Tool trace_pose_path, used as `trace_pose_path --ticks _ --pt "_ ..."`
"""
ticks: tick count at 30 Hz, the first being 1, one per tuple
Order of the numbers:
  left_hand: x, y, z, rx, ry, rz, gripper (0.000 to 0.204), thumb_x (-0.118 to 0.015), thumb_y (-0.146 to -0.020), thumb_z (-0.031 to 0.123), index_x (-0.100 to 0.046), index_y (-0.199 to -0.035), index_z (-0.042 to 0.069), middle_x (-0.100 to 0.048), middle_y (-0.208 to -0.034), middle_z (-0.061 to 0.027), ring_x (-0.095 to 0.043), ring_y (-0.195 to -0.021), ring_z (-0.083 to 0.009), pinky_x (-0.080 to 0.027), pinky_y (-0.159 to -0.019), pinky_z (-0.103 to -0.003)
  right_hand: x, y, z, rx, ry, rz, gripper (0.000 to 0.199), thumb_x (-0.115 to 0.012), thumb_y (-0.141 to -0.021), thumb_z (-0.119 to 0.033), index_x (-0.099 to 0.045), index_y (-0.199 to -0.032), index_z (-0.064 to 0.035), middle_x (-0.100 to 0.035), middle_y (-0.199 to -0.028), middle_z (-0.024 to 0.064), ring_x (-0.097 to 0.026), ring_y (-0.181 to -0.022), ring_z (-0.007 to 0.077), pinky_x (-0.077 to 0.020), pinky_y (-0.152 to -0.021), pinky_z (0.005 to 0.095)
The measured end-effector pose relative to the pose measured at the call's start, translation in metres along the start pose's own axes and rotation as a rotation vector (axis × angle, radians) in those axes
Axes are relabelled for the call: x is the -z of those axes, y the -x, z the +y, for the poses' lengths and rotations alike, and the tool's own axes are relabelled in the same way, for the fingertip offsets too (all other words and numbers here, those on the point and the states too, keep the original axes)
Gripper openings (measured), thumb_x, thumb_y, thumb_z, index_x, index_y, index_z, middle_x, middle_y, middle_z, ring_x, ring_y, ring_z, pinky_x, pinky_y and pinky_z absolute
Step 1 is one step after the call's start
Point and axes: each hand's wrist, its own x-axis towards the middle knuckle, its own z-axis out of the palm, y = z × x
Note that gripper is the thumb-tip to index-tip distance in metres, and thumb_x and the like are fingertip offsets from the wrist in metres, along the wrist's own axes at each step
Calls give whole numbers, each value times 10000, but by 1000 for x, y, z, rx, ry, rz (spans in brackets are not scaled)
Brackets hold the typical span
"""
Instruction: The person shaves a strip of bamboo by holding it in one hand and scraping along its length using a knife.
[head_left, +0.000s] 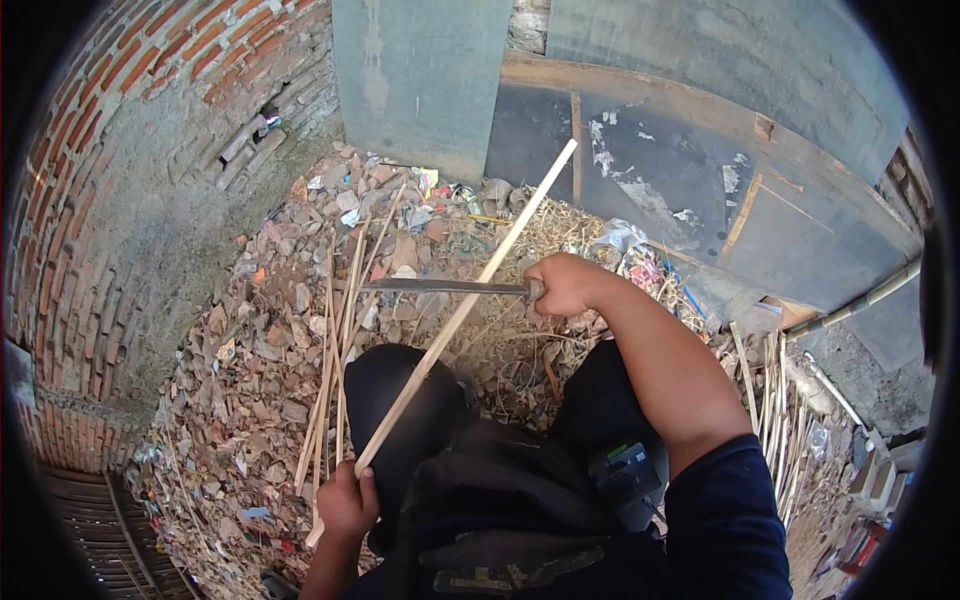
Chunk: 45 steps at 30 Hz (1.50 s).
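- Above a bed of broken rubble (270,350), a long pale wooden strip (452,332) is held on a slant, its near end kept at the left and its far end pointed toward the far right, over a left knee (382,375) clad in dark cloth.
- By the left hand (347,500), the strip is grasped close to its near end, the fingers being curled around it and the thumb set at its right side.
- By the right hand (563,283), the short handle of a long, narrow knife (420,286) is gripped, the fingers being clenched in a fist.
- The blade is laid crosswise to the strip, its tip directed left; whether the wood is touched by the edge cannot quite be told from this angle.
- To the left of the knee, a loose bundle of thin strips (335,370) is spread lengthwise on the rubble; at the right, beyond the bare right forearm, more slender sticks (775,420) are gathered.
- Near the right thigh, a small dark device (627,470) with a cable is seen.
- Farther off, the ground is littered with tangled pale shavings (575,228) and a crumpled clear plastic bag (622,235).
- The scene is bounded at the left by a worn brick wall (130,190) and at the far side by a grey-green panel (420,80) and a darker, scuffed board (640,170).
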Motion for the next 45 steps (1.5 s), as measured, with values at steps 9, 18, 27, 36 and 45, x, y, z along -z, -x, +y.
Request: trace_pose_path --ticks 9,18,27,36,45 --pt "7 4 8 109 57 -51 297 -529 -1000 276 -540 -842 25 -585 -634 -247 -600 -602 -479 -443 -542 -555 -8 15 -46 132 254 243 299 -682 -750 -216 -679 -1020 -89 -705 -921 185 -679 -952 383 -540 -846 488" --pt "-5 2 3 29 41 30 279 -533 -1003 239 -530 -831 20 -558 -584 -225 -583 -551 -463 -415 -493 -516 -8 3 -30 60 203 194 290 -687 -766 -228 -676 -1016 -80 -709 -956 173 -688 -953 367 -549 -841 486" --pt "-13 3 -2 74 54 7 281 -538 -1001 243 -529 -834 16 -565 -593 -227 -595 -574 -466 -425 -516 -526 -3 3 -32 76 176 217 286 -671 -769 -210 -685 -1035 -107 -709 -931 158 -688 -941 364 -549 -824 485" --pt "-2 1 3 81 43 -41 278 -534 -1003 237 -530 -839 12 -575 -617 -242 -600 -609 -480 -435 -535 -527 -9 17 -54 157 231 234 303 -687 -752 -204 -674 -1034 -92 -709 -924 154 -689 -928 366 -555 -833 478" --pt "-2 -2 9 81 -11 -15 318 -543 -994 279 -507 -802 28 -580 -613 -243 -594 -585 -484 -440 -526 -556 3 -2 -5 -37 115 338 293 -670 -759 -207 -688 -1027 -89 -711 -941 169 -690 -933 360 -553 -831 486"
